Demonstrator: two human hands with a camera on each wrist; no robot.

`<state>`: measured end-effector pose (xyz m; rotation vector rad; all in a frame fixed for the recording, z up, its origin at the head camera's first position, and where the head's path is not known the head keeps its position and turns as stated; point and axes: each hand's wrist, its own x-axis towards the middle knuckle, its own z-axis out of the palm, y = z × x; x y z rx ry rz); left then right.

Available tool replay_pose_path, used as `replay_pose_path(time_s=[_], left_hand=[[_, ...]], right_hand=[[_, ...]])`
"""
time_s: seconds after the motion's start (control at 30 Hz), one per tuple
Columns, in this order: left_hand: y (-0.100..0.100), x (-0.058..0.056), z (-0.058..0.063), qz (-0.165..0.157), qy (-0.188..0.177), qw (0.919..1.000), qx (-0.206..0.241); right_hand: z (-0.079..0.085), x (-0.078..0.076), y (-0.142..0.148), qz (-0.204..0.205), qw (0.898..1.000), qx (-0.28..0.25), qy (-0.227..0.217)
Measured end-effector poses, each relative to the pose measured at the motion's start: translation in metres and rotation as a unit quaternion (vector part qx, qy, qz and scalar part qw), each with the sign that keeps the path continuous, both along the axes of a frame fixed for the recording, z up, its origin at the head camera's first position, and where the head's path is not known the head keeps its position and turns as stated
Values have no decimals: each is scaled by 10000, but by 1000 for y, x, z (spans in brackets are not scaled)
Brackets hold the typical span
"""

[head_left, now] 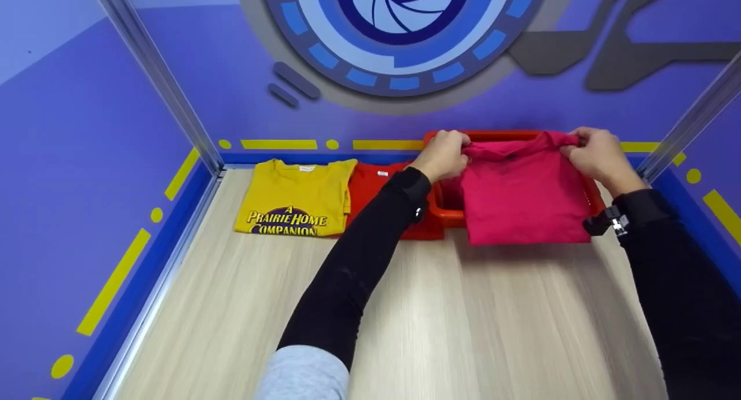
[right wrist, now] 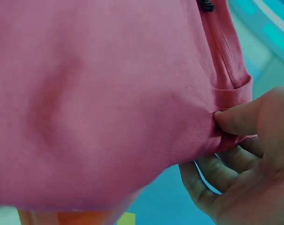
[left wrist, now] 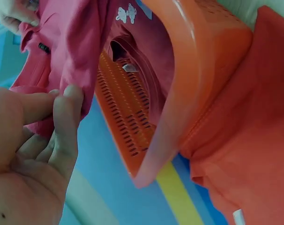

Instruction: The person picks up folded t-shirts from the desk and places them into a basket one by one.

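A folded pink T-shirt (head_left: 524, 194) hangs between the two hands, spread over the front of an orange-red plastic basket (head_left: 448, 216). My left hand (head_left: 444, 155) pinches its upper left corner by the collar, thumb against fingers in the left wrist view. The upper right corner is pinched by my right hand (head_left: 599, 157); its thumb (right wrist: 238, 119) presses the cloth near the neckband. Inside the basket, the left wrist view shows a dark red garment (left wrist: 146, 61) with a small white print. The pink shirt hides most of the basket in the head view.
Left of the basket lies a folded red T-shirt (head_left: 370, 183), partly behind my left forearm. Beside it, a folded yellow T-shirt (head_left: 295, 194) with printed lettering overlaps its edge. Blue-purple panels (head_left: 231, 81) wall in the wooden table (head_left: 417, 319) at the back and sides.
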<state>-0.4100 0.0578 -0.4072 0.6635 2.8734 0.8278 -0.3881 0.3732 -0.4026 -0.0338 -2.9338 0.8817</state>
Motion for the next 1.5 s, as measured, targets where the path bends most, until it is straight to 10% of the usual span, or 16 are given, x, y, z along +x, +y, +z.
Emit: replay_pose_path(time_s=[1.07, 1.5], left_hand=[[14, -13, -45, 598, -483, 9947, -688], [21, -10, -46, 753, -358, 9938, -738]], right_hand=[[-37, -31, -10, 552, 9933, 983, -266], [-28, -35, -10, 758, 9900, 1082, -486]])
